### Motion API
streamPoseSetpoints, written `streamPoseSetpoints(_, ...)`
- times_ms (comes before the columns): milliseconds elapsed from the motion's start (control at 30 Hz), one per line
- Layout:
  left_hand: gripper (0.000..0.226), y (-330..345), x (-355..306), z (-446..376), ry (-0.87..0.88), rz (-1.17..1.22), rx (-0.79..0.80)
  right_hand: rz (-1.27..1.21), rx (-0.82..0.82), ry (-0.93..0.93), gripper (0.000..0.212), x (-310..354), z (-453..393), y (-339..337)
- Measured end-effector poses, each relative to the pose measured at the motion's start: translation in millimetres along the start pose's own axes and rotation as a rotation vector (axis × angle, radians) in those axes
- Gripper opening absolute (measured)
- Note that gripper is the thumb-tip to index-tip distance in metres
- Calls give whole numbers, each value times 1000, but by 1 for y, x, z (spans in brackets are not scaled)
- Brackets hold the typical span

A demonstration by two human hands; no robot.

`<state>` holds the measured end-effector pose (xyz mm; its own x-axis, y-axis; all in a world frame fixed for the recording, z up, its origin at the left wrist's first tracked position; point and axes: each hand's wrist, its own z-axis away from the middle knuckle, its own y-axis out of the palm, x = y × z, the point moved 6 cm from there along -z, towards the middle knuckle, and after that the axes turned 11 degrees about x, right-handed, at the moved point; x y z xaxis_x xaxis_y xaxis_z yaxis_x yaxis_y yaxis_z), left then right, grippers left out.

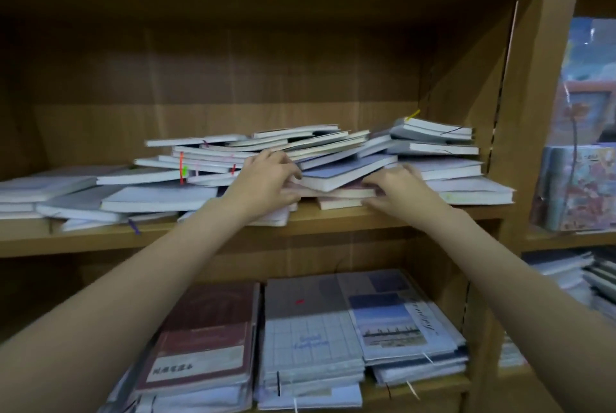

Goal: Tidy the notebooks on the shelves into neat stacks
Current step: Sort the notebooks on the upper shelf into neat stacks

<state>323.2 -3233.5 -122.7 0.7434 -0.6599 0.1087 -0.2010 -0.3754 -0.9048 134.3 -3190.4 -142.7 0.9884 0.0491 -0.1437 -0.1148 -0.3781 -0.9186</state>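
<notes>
both hands in the messy notebook pile (333,159) on the upper shelf (333,217): left hand (263,179) and right hand (396,191) each grip the middle few. three stacks (310,339) sit below.

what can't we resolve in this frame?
Head view only:
- Left hand fingertips: buried in the notebook pile.
- Right hand fingertips: tucked under the tilted blue notebook.
- Maroon notebook label text: blurred.
- Wrapped items at right: cut by the frame edge.
</notes>
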Motion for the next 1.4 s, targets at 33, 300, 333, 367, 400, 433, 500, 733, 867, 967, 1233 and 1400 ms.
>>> streamPoseSetpoints(33,36,-2,8,6,13,38,3,-18,-62,-9,37,3,2,-4)
streamPoseSetpoints(300,57,-2,77,85,-24,108,-147,-309,-4,-384,64,108,-5,-21)
streamPoseSetpoints(333,61,-3,86,92,-54,111,-165,-305,51,-391,67,121,-6,-17)
streamPoseSetpoints(367,64,-4,95,101,-86,105,-161,-294,94,-393,67,130,-8,-12)
streamPoseSetpoints(400,66,-4,106,110,-114,100,-143,-266,120,-396,64,137,-8,-6)
streamPoseSetpoints(433,67,-4,117,121,-140,102,-127,-233,122,-401,57,141,-8,-2)
streamPoseSetpoints(500,58,-6,136,140,-199,91,-136,-214,87,-401,40,144,-9,-2)
streamPoseSetpoints(733,43,-16,176,176,-328,206,-305,-326,88,-347,31,172,-25,-29)
streamPoseSetpoints(867,31,-21,203,195,-360,211,-319,-271,8,-328,25,204,-38,-42)
streamPoseSetpoints(967,21,-27,230,216,-489,270,-398,-204,-133,-297,28,227,-45,-56)
streamPoseSetpoints(1233,26,-12,259,223,-491,309,-224,29,56,-398,59,307,-81,-16)
streamPoseSetpoints(1400,27,-13,266,225,-497,316,-243,-57,45,-323,49,300,-92,-20)
